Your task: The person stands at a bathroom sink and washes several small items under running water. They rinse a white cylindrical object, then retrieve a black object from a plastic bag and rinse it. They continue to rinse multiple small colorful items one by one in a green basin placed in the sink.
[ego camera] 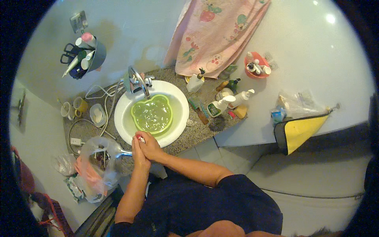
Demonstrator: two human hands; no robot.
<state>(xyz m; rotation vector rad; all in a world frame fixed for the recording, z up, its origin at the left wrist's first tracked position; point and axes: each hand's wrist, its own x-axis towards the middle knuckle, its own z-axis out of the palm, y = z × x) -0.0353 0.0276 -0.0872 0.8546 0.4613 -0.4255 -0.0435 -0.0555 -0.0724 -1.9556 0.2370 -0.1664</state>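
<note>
My left hand (139, 154) and my right hand (152, 148) are pressed together over the front rim of the white oval sink (120, 118). A small red-and-white object (141, 138) shows between them near the fingertips; most of it is hidden, so I cannot tell what it is. Just beyond my hands, inside the sink, sits a green bear-shaped basin (171, 117) with rippling water in it. The chrome faucet (143, 83) arches over its back edge. Left of my left hand, a shiny silver-blue strip (125, 152) reaches toward a clear plastic bag (88, 145).
Right of the sink stand pump bottles (217, 107), a brush (202, 115) and a sponge (240, 111). Mugs (68, 110), a soap box (97, 115) and hoses (106, 124) lie left. A pink towel (204, 44) hangs behind; wall-mounted holders (99, 54) carry toiletries.
</note>
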